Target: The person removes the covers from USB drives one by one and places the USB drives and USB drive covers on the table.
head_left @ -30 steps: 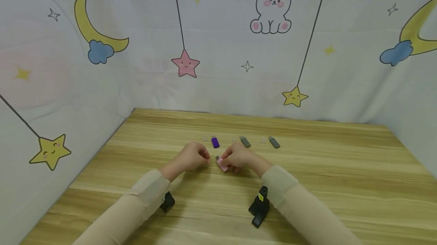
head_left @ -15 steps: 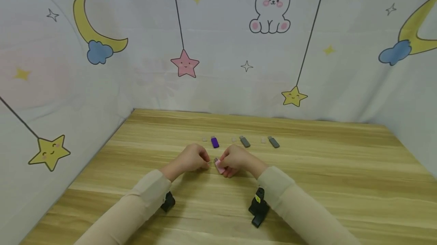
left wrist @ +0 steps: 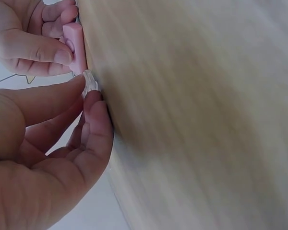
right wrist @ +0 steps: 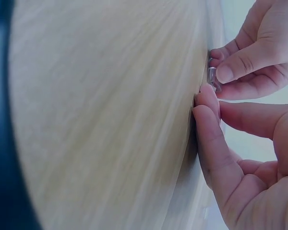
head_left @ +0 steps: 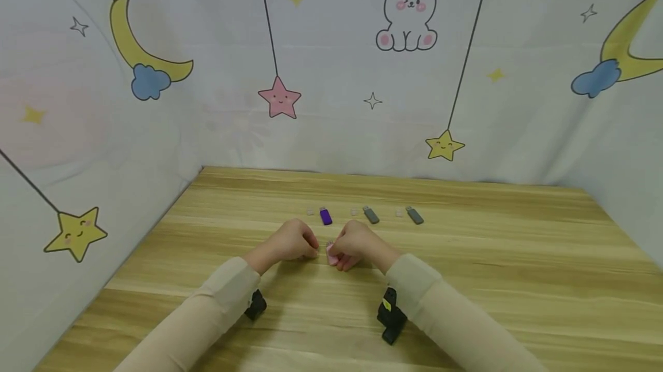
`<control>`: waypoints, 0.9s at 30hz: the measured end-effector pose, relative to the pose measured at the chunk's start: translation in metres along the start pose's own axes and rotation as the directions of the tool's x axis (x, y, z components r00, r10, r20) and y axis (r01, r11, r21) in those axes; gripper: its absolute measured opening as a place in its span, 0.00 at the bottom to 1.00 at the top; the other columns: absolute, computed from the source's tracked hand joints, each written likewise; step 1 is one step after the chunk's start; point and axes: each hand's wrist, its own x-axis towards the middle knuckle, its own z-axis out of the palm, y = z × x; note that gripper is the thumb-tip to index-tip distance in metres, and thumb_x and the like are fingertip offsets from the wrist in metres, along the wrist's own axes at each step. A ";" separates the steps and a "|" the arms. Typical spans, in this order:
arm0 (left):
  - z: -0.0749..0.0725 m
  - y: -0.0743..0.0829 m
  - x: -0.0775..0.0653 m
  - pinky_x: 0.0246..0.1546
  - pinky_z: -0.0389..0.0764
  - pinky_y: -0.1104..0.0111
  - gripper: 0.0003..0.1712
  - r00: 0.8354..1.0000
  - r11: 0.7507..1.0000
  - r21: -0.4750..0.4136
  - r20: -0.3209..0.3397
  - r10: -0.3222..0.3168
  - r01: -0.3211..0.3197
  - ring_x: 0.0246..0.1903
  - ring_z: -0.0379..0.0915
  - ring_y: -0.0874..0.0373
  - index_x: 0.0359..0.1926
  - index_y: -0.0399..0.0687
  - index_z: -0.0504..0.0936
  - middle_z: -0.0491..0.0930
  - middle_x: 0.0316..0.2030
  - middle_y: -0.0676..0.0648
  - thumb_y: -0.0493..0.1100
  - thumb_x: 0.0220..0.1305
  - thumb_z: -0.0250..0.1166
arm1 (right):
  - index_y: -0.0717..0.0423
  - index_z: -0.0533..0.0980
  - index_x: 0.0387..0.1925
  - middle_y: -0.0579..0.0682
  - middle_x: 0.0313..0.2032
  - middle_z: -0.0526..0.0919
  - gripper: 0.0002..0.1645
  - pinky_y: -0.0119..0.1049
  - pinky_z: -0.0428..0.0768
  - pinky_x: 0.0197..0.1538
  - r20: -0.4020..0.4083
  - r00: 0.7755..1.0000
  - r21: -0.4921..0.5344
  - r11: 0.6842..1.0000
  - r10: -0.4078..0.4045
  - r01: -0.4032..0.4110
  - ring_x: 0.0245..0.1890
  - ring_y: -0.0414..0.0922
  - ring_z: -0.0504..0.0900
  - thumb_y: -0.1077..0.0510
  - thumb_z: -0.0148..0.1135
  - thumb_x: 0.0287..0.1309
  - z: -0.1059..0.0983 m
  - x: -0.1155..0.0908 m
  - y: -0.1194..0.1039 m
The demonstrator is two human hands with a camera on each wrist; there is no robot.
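My right hand (head_left: 357, 240) pinches a pink USB stick (head_left: 331, 254) between thumb and fingers, just above the wooden table. Its metal plug points away from me in the head view. Thumb and forefinger of my left hand (head_left: 294, 239) pinch a small clear cap (left wrist: 90, 82), best seen in the left wrist view. There the cap lies close to the end of the pink stick; whether they touch, I cannot tell. Beyond the hands lie a purple USB stick (head_left: 326, 216) and two grey ones, the nearer grey stick (head_left: 370, 215) and the right grey stick (head_left: 414, 215).
A clear cap (head_left: 310, 212) lies left of the purple stick. Beside the grey sticks are a middle cap (head_left: 354, 212) and a right cap (head_left: 399, 213). Black wrist devices, the left device (head_left: 256, 305) and right device (head_left: 391, 315), hang under the sleeves. Printed cloth (head_left: 336, 130) stands behind the table.
My right hand has shifted slightly left and toward me, turning the pink USB stick so it stands straighter in the head view. My left hand has stayed nearly still with the cap.
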 end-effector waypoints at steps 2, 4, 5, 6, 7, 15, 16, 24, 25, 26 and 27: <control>0.000 0.000 0.000 0.24 0.78 0.72 0.03 1.000 1.000 -0.007 0.010 0.000 0.001 0.22 0.74 0.62 0.30 0.34 0.84 0.81 0.24 0.48 0.30 0.52 0.69 | 0.65 0.79 0.24 0.53 0.19 0.82 0.07 0.34 0.83 0.26 -0.005 1.000 0.001 1.000 0.005 -0.005 0.16 0.41 0.80 0.65 0.65 0.56 0.000 0.000 0.000; 0.001 -0.001 0.001 0.24 0.78 0.72 0.03 1.000 1.000 -0.011 0.016 0.002 -0.002 0.22 0.74 0.62 0.30 0.33 0.84 0.81 0.23 0.48 0.30 0.52 0.69 | 0.64 0.79 0.24 0.52 0.19 0.82 0.07 0.34 0.82 0.26 -0.006 1.000 0.000 1.000 0.008 -0.008 0.16 0.41 0.80 0.65 0.65 0.56 0.001 0.000 0.000; 0.001 -0.001 0.001 0.24 0.78 0.72 0.03 1.000 1.000 -0.012 0.019 0.003 -0.003 0.22 0.74 0.62 0.30 0.33 0.84 0.81 0.23 0.48 0.30 0.52 0.69 | 0.65 0.79 0.24 0.52 0.19 0.82 0.07 0.34 0.82 0.26 -0.006 1.000 0.000 1.000 0.009 -0.009 0.16 0.41 0.80 0.65 0.65 0.56 0.001 0.000 0.000; 0.001 -0.001 0.001 0.24 0.78 0.72 0.03 1.000 1.000 -0.011 0.021 0.004 -0.004 0.22 0.74 0.62 0.30 0.33 0.84 0.81 0.23 0.48 0.30 0.52 0.69 | 0.65 0.79 0.24 0.52 0.19 0.82 0.07 0.34 0.82 0.26 -0.006 1.000 -0.001 1.000 0.009 -0.009 0.16 0.41 0.80 0.65 0.65 0.56 0.001 0.000 0.000; 0.001 -0.002 0.001 0.25 0.78 0.72 0.03 1.000 1.000 -0.011 0.022 0.003 -0.003 0.22 0.74 0.62 0.30 0.33 0.84 0.81 0.23 0.48 0.30 0.52 0.69 | 0.65 0.79 0.24 0.52 0.19 0.82 0.07 0.34 0.82 0.26 -0.004 1.000 0.000 1.000 0.008 -0.008 0.16 0.41 0.80 0.65 0.65 0.56 0.001 0.000 0.000; 0.002 -0.002 0.000 0.25 0.79 0.71 0.04 1.000 0.999 -0.031 0.020 -0.019 0.019 0.23 0.75 0.60 0.32 0.34 0.84 0.81 0.25 0.47 0.30 0.53 0.69 | 0.65 0.76 0.27 0.54 0.20 0.83 0.06 0.33 0.82 0.25 -0.013 1.000 0.009 1.000 0.027 -0.027 0.16 0.41 0.80 0.66 0.65 0.55 0.003 -0.001 -0.002; 0.002 -0.001 0.000 0.25 0.79 0.71 0.04 1.000 0.999 -0.035 0.018 -0.023 0.023 0.23 0.75 0.60 0.32 0.34 0.84 0.81 0.26 0.47 0.30 0.53 0.69 | 0.65 0.75 0.27 0.54 0.20 0.82 0.07 0.33 0.82 0.25 -0.016 0.999 0.009 1.000 0.030 -0.030 0.16 0.41 0.80 0.66 0.65 0.55 0.003 -0.001 -0.003; 0.001 -0.001 -0.001 0.26 0.79 0.71 0.05 1.000 0.999 -0.030 0.018 -0.017 0.018 0.23 0.75 0.60 0.33 0.34 0.84 0.81 0.25 0.47 0.31 0.53 0.69 | 0.65 0.77 0.27 0.54 0.23 0.83 0.07 0.34 0.82 0.26 0.001 1.000 -0.023 0.999 0.025 -0.025 0.18 0.42 0.81 0.65 0.66 0.54 -0.001 -0.004 -0.007; 0.000 0.000 0.000 0.26 0.79 0.71 0.05 1.000 1.000 -0.025 0.018 -0.014 0.015 0.23 0.76 0.60 0.33 0.34 0.84 0.81 0.26 0.47 0.31 0.53 0.70 | 0.65 0.77 0.27 0.55 0.23 0.83 0.07 0.33 0.82 0.26 0.004 1.000 -0.030 0.999 0.025 -0.025 0.18 0.42 0.81 0.64 0.66 0.55 -0.002 -0.005 -0.008; -0.001 0.000 -0.001 0.26 0.79 0.71 0.06 1.000 1.000 -0.013 0.018 -0.013 0.013 0.24 0.76 0.60 0.33 0.34 0.84 0.81 0.26 0.47 0.31 0.52 0.70 | 0.65 0.77 0.27 0.55 0.24 0.84 0.07 0.33 0.82 0.26 0.010 1.000 -0.038 0.999 0.027 -0.027 0.18 0.42 0.81 0.64 0.66 0.55 -0.003 -0.005 -0.008; -0.002 0.000 -0.001 0.27 0.80 0.70 0.07 1.000 1.000 0.000 0.019 -0.009 0.009 0.25 0.77 0.60 0.34 0.34 0.84 0.82 0.27 0.47 0.32 0.52 0.70 | 0.65 0.78 0.28 0.55 0.24 0.84 0.07 0.33 0.82 0.27 0.017 0.999 -0.046 0.998 0.030 -0.029 0.19 0.42 0.81 0.63 0.66 0.55 -0.004 -0.005 -0.010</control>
